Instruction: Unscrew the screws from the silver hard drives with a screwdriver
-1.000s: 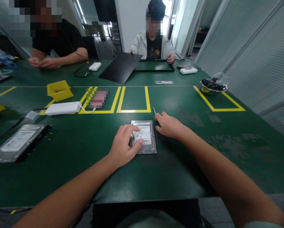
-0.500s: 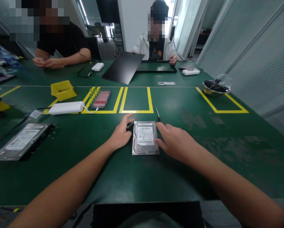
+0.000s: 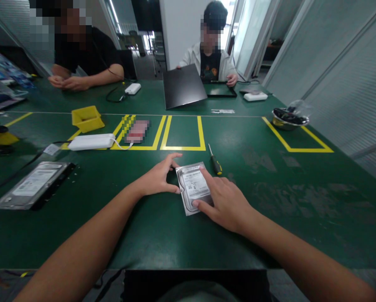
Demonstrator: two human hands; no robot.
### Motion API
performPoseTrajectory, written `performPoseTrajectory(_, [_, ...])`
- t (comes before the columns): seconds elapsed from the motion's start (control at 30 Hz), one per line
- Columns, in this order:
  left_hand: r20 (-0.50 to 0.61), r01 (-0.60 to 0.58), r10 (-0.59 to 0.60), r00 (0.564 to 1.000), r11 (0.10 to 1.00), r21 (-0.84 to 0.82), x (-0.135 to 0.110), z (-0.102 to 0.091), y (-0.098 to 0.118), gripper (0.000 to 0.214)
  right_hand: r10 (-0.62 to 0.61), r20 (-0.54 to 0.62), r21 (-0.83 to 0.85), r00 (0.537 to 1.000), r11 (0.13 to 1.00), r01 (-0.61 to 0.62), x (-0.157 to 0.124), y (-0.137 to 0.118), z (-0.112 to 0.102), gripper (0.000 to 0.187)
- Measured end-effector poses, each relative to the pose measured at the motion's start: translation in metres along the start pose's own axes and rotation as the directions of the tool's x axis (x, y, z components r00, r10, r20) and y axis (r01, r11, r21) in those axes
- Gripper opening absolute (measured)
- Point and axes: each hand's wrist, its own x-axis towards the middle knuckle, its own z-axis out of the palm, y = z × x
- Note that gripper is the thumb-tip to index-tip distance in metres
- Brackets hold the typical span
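A silver hard drive (image 3: 188,183) with a white label sits at an angle on the green table in front of me. My right hand (image 3: 221,197) is over its right side, thumb and index finger on the top face and the other fingers hidden beside it. Whether that side is raised off the table I cannot tell. At the left edge is my left hand (image 3: 158,178), fingers apart, its thumb tip touching or nearly touching the drive. Just beyond my right hand lies a screwdriver (image 3: 215,161) with a dark green and yellow handle.
Farther left lies a second hard drive (image 3: 33,184), near a white power strip (image 3: 92,141) and a yellow bin (image 3: 87,119). A metal bowl (image 3: 290,121) of dark items stands at right. Across the table, one person holds a black panel (image 3: 184,87); another rests both forearms there.
The hard drive has turned counter-clockwise and come slightly nearer. My right hand has slid left onto its top face, uncovering the screwdriver handle. The co-worker's black panel has swung more upright.
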Motion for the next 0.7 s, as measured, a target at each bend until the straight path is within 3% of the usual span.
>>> performPoseTrajectory(0.33, [0.022,-0.035,0.031,0.999,0.969,0.243,-0.011,0.006,0.016,0.102,-0.022,-0.030,-0.099,0.999,0.995,0.019,0.000,-0.018,0.006,0.107])
performPoseTrajectory(0.7, [0.026,-0.112,0.109,0.994,0.938,0.327,-0.009,0.009,0.021,0.097,0.014,0.019,-0.179,1.000,0.984,-0.011,0.013,-0.026,0.006,0.105])
